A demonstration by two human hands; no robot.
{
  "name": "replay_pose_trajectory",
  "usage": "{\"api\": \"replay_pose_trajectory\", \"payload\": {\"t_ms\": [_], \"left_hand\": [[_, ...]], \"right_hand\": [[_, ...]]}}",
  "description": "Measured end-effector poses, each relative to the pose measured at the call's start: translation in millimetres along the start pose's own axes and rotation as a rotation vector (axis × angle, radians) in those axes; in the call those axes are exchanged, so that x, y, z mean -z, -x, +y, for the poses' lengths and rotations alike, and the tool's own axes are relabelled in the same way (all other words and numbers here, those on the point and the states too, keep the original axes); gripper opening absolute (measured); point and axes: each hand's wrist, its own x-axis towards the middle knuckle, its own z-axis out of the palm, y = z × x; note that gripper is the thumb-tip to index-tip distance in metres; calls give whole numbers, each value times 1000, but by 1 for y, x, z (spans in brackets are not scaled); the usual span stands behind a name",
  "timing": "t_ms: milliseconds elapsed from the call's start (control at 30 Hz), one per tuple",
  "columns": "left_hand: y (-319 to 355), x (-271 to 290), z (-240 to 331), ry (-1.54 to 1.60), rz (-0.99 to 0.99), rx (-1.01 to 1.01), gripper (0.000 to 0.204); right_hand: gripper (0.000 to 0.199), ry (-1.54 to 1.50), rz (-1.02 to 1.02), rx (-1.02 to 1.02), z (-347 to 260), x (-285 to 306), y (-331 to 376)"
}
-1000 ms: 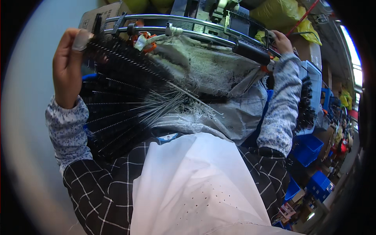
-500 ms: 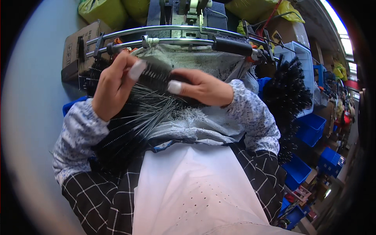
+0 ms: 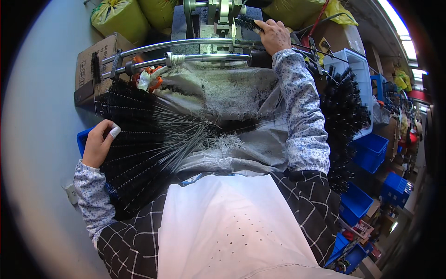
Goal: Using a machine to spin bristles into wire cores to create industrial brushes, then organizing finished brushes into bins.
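Observation:
My right hand [image 3: 275, 36] is closed on the end of a short black twisted-wire brush [image 3: 247, 22], held at the machine [image 3: 224, 21] beyond the two metal rails. My left hand [image 3: 100, 142] is low on the left, its thumb and forefinger pinched at the outer end of one of the black wire brushes [image 3: 139, 146]. White tape wraps the thumb. Those brushes lie fanned out, their bare grey wire stems [image 3: 179, 132] pointing toward the middle of my lap. A grey woven sheet [image 3: 223, 88] lies beneath the stems, with short wire clippings [image 3: 225, 141] on it.
Two metal rails [image 3: 197, 57] cross in front of me. At left stand a cardboard box [image 3: 104, 58] and yellow sacks [image 3: 121, 21]. Another black brush heap [image 3: 344, 107] is at right, beside a clear plastic bin [image 3: 364, 69] and blue bins [image 3: 373, 151].
My hands have parted. The right one moved forward to the machine with a brush; the left dropped back to the fanned brushes on the left.

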Motion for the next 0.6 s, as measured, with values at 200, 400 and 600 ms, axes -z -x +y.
{"api": "replay_pose_trajectory", "payload": {"t_ms": [200,400,600], "left_hand": [[0,2,1,-214,20,-118,9],[-4,25,0,-31,570,-214,19],[25,96,-18,327,953,-407,28]], "right_hand": [[28,-49,-27,40,5,-7,-5],[36,81,-22,142,19,-21,-26],[57,175,69,97,35,-13,-14]]}}
